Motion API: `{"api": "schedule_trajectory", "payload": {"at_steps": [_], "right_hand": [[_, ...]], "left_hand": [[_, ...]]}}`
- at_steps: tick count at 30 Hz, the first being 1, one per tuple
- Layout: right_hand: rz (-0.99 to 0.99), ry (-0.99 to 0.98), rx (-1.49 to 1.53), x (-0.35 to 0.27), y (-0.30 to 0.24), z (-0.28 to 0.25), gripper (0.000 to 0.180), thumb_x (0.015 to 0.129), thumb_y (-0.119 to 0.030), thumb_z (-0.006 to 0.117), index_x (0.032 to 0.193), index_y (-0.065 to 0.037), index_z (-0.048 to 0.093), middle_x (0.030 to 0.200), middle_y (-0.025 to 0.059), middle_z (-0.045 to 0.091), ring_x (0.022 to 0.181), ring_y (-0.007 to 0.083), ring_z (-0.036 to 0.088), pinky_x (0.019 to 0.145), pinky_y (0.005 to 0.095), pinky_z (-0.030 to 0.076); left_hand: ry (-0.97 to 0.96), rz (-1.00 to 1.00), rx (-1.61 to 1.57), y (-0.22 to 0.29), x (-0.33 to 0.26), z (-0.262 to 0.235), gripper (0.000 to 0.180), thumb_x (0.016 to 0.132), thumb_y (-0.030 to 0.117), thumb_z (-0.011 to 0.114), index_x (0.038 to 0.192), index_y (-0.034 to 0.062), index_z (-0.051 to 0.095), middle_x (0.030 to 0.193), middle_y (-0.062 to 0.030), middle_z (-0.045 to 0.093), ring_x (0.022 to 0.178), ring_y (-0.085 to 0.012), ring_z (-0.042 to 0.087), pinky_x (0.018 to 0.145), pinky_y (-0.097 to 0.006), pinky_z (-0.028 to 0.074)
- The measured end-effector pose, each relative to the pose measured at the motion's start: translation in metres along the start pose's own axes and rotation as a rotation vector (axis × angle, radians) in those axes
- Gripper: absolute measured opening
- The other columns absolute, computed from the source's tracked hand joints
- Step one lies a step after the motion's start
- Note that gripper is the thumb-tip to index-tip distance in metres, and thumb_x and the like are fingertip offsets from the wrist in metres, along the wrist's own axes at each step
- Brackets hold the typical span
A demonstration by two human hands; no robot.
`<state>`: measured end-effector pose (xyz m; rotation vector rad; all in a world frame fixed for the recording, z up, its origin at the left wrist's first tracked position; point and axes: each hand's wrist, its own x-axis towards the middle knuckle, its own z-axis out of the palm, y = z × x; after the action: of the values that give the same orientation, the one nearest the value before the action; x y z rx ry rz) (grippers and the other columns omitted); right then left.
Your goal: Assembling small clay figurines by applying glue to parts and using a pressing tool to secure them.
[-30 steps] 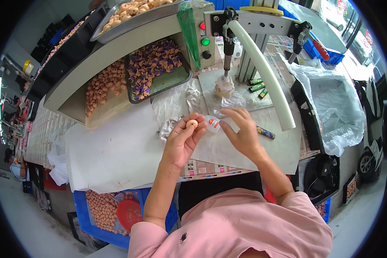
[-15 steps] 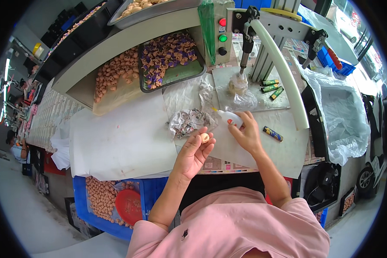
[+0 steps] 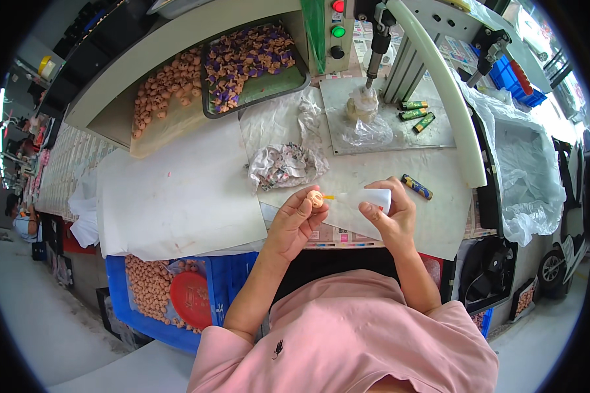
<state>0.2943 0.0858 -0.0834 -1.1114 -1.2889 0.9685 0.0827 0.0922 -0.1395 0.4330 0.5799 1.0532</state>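
1 red dish (image 3: 191,298) lying in a blue bin (image 3: 154,331) | 1 left hand (image 3: 292,226) pinching 1 peach ball (image 3: 315,199) | 1 yellow nozzle (image 3: 330,197) pointing at that ball, its white bottle (image 3: 376,196) being grasped by 1 right hand (image 3: 400,213) | 3 green cylinders (image 3: 412,114) lying on 1 metal plate (image 3: 432,139) | 1 dark-blue cylinder (image 3: 417,187) lying beside the right hand

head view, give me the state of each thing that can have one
small round peach piece, held in the left hand
white plastic squeeze bottle, held sideways in the right hand, yellow nozzle toward the piece
black rectangular tray, partly filled
round green button, looks lit
three green cylinders, lying down
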Motion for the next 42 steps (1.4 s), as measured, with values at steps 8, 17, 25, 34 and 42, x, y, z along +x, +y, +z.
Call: {"api": "schedule_trajectory", "payload": {"at_steps": [8, 17, 25, 34, 42], "right_hand": [[0.026, 0.003, -0.157, -0.003, -0.001, 0.004, 0.033, 0.077, -0.022, 0.080, 0.094, 0.000, 0.064, 0.085, 0.0019, 0.051, 0.072, 0.0090, 0.049, 0.062, 0.0227, 0.038], [0.000, 0.031, -0.213, -0.002, 0.002, 0.003, 0.032, 0.077, -0.022, 0.079, 0.094, 0.001, 0.064, 0.085, 0.0018, 0.050, 0.071, 0.0087, 0.049, 0.059, 0.0214, 0.039], [-0.104, 0.052, -0.315, -0.004, -0.007, 0.000, 0.027, 0.073, -0.018, 0.080, 0.090, -0.002, 0.066, 0.077, 0.0041, 0.055, 0.063, 0.0107, 0.052, 0.051, 0.0245, 0.037], [-0.110, 0.067, -0.253, -0.005, -0.003, 0.006, 0.027, 0.074, -0.018, 0.080, 0.090, -0.001, 0.067, 0.078, 0.0043, 0.056, 0.063, 0.0104, 0.052, 0.052, 0.0243, 0.039], [-0.091, 0.025, -0.249, -0.005, -0.003, 0.006, 0.031, 0.076, -0.020, 0.080, 0.092, 0.001, 0.065, 0.081, 0.0023, 0.052, 0.067, 0.0087, 0.049, 0.056, 0.0221, 0.036]], "left_hand": [[-0.001, 0.006, 0.017, 0.000, 0.002, 0.000, 0.038, 0.094, 0.020, 0.058, 0.129, 0.0054, 0.052, 0.114, -0.0065, 0.062, 0.101, -0.0161, 0.063, 0.091, -0.029, 0.053], [-0.009, 0.003, 0.020, 0.000, 0.003, -0.001, 0.038, 0.094, 0.018, 0.057, 0.129, 0.0036, 0.051, 0.112, -0.0061, 0.062, 0.100, -0.0162, 0.063, 0.092, -0.029, 0.053], [-0.001, 0.003, -0.008, -0.001, 0.002, -0.003, 0.037, 0.093, 0.016, 0.058, 0.127, 0.0035, 0.052, 0.115, -0.0071, 0.061, 0.102, -0.0174, 0.063, 0.092, -0.029, 0.052], [0.000, 0.008, 0.013, -0.001, 0.002, -0.002, 0.036, 0.093, 0.014, 0.058, 0.127, 0.0043, 0.052, 0.118, -0.0087, 0.060, 0.104, -0.0183, 0.062, 0.093, -0.029, 0.052], [0.007, -0.008, 0.011, -0.001, 0.002, -0.003, 0.036, 0.093, 0.014, 0.058, 0.128, 0.0040, 0.052, 0.119, -0.0092, 0.060, 0.104, -0.0184, 0.062, 0.093, -0.029, 0.052]]}}
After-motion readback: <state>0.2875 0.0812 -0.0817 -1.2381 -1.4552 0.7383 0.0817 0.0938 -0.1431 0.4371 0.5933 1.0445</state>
